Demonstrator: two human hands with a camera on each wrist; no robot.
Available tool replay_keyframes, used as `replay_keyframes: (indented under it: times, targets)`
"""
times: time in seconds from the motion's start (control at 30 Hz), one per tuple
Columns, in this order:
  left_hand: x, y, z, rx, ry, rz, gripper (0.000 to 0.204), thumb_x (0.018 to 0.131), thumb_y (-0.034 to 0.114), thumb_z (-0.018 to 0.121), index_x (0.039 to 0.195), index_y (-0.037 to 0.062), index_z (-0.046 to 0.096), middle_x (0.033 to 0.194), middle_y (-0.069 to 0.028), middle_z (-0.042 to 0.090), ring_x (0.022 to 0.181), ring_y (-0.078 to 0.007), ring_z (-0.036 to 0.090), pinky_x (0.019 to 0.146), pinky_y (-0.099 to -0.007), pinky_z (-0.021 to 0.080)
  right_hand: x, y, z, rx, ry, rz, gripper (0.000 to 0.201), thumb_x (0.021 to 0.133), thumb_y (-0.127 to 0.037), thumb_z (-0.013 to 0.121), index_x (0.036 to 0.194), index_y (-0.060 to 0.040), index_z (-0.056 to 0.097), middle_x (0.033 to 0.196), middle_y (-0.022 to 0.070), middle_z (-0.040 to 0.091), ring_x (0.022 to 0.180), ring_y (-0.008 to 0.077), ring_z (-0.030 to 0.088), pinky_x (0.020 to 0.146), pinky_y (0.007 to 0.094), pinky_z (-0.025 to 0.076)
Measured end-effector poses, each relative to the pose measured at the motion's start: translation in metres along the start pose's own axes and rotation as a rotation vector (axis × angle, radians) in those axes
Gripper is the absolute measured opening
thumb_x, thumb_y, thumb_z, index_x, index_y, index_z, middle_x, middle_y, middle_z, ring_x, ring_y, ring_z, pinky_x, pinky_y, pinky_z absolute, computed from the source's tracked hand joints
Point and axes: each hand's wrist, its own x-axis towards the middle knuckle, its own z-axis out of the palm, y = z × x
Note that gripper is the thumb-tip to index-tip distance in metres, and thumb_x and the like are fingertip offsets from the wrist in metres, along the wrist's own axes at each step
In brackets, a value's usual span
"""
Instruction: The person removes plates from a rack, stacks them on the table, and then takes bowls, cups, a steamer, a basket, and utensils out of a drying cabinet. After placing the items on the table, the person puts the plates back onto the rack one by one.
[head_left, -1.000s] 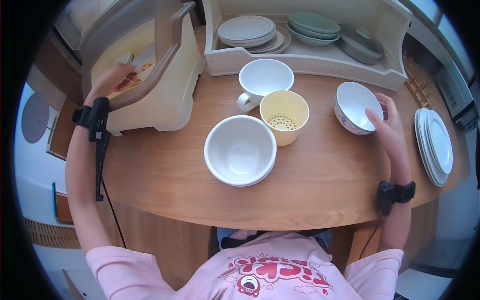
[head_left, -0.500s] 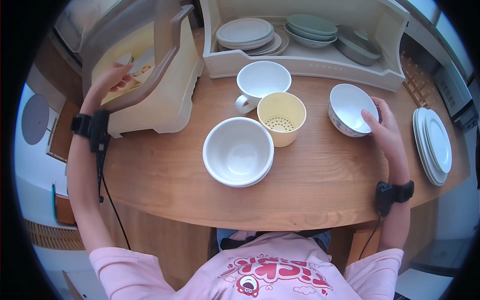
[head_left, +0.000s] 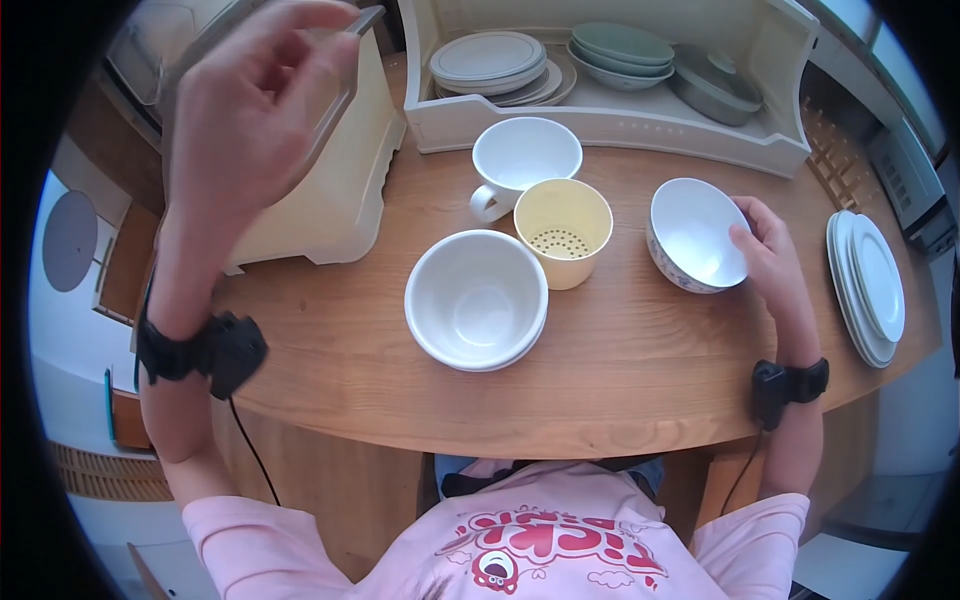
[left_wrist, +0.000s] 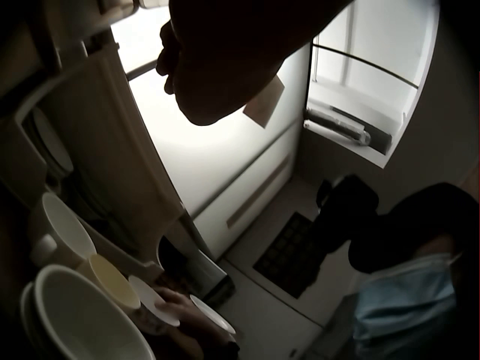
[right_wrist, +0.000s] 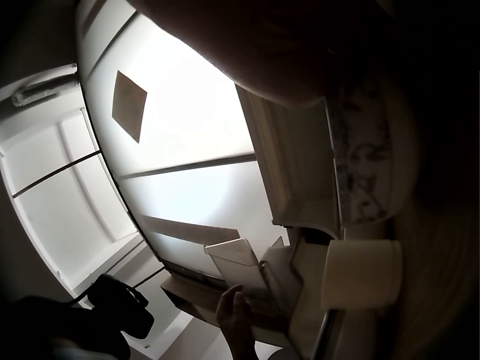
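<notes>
My left hand (head_left: 240,120) is raised in front of the beige bin (head_left: 325,220) at the left, fingers loosely bent, with nothing visible in them; it hides the bin's opening. With the thumb at the rim and fingers round the outside, my right hand (head_left: 775,255) grips a white bowl (head_left: 697,235) with a patterned outside. To its left stand a yellow cup (head_left: 563,225) with holes in its bottom, a white handled cup (head_left: 525,155) and stacked white bowls (head_left: 475,300).
At the back, a cream rack (head_left: 610,130) holds stacked plates (head_left: 490,62), green dishes (head_left: 622,50) and a lidded grey dish (head_left: 715,85). White plates (head_left: 878,290) stand on edge at the right, below a wooden peg rack (head_left: 838,155).
My left hand has come up out of the bin towards the camera. The patterned bowl, in my right hand, has shifted slightly left and nearer me.
</notes>
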Motion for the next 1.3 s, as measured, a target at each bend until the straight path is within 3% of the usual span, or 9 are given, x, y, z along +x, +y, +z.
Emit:
replay_keyframes:
  times: [0.13,0.33,0.4,0.53,0.67,0.77,0.83,0.93,1.3]
  targets:
    - [-0.013,0.06,0.03,0.034,-0.039,0.446,0.02,0.082,0.009,0.069,0.101,0.0064,0.065,0.069,-0.0026,0.058,0.055,-0.0092,0.052,0.053,-0.0213,0.042,-0.001,-0.003,0.001,0.036,0.013,-0.026,0.026,0.089,0.0,0.048,0.113,0.0055,0.055,0.1,0.0064,0.062,0.09,0.0105,0.057,0.081,0.0242,0.045]
    - [-0.021,0.093,0.064,-0.013,-0.254,0.552,0.024,0.082,0.018,0.069,0.098,0.0023,0.061,0.074,-0.0102,0.064,0.06,-0.0237,0.062,0.052,-0.0332,0.047,-0.006,-0.022,0.004,0.106,0.045,-0.055,0.028,0.089,-0.001,0.049,0.115,0.0048,0.055,0.103,0.0066,0.062,0.093,0.0106,0.057,0.083,0.024,0.045]
    - [-0.019,0.104,0.08,-0.057,-0.479,0.413,0.035,0.086,0.03,0.064,0.104,0.0001,0.059,0.07,-0.0125,0.063,0.058,-0.0285,0.061,0.051,-0.0366,0.046,-0.007,-0.025,0.005,0.145,0.039,-0.082,0.028,0.089,-0.002,0.049,0.116,0.0044,0.055,0.104,0.0065,0.062,0.095,0.0105,0.057,0.084,0.0238,0.045]
    - [-0.011,0.112,0.106,-0.182,-0.615,0.226,0.053,0.092,0.041,0.054,0.109,-0.009,0.054,0.057,-0.0168,0.058,0.055,-0.0328,0.06,0.052,-0.0394,0.046,-0.011,-0.031,0.008,0.248,-0.005,-0.148,0.028,0.091,-0.004,0.05,0.118,0.0031,0.054,0.106,0.0062,0.061,0.097,0.0106,0.057,0.086,0.0239,0.045]
    - [-0.009,0.118,0.121,-0.313,-0.626,0.137,0.054,0.091,0.041,0.055,0.108,-0.0101,0.053,0.061,-0.018,0.061,0.057,-0.0316,0.061,0.054,-0.0389,0.047,-0.013,-0.035,0.01,0.273,-0.017,-0.209,0.028,0.091,-0.006,0.05,0.118,0.0022,0.054,0.108,0.0061,0.061,0.098,0.0107,0.057,0.087,0.024,0.044]
    - [-0.003,0.119,0.127,-0.393,-0.679,0.037,0.052,0.091,0.039,0.054,0.107,-0.011,0.053,0.067,-0.0176,0.063,0.059,-0.0289,0.063,0.057,-0.037,0.049,-0.016,-0.039,0.012,0.299,0.009,-0.236,0.028,0.091,-0.007,0.051,0.118,0.0019,0.054,0.109,0.0063,0.062,0.099,0.0105,0.057,0.087,0.0241,0.044]
    - [0.004,0.122,0.121,-0.553,-0.844,-0.131,0.044,0.084,0.031,0.053,0.079,-0.0119,0.059,0.065,-0.0235,0.063,0.063,-0.0348,0.065,0.061,-0.0419,0.053,-0.016,-0.039,0.013,0.308,0.019,-0.251,0.029,0.091,-0.007,0.051,0.118,0.0018,0.054,0.109,0.0064,0.062,0.099,0.0105,0.057,0.087,0.0241,0.044]
    - [0.005,0.12,0.123,-0.651,-0.875,-0.229,0.036,0.079,0.022,0.049,0.071,-0.0115,0.06,0.066,-0.0251,0.063,0.062,-0.035,0.065,0.062,-0.0417,0.053,-0.016,-0.038,0.012,0.317,0.025,-0.271,0.029,0.091,-0.008,0.052,0.118,0.0017,0.054,0.109,0.0065,0.062,0.098,0.0104,0.057,0.087,0.024,0.044]
    - [0.001,0.121,0.117,-0.713,-0.846,-0.313,0.032,0.076,0.013,0.044,0.073,-0.0144,0.06,0.067,-0.0269,0.062,0.062,-0.0351,0.064,0.065,-0.0415,0.052,-0.016,-0.035,0.005,0.327,-0.03,-0.289,0.03,0.092,-0.018,0.052,0.115,0.0012,0.056,0.106,0.0051,0.062,0.097,0.0094,0.058,0.084,0.0223,0.044]
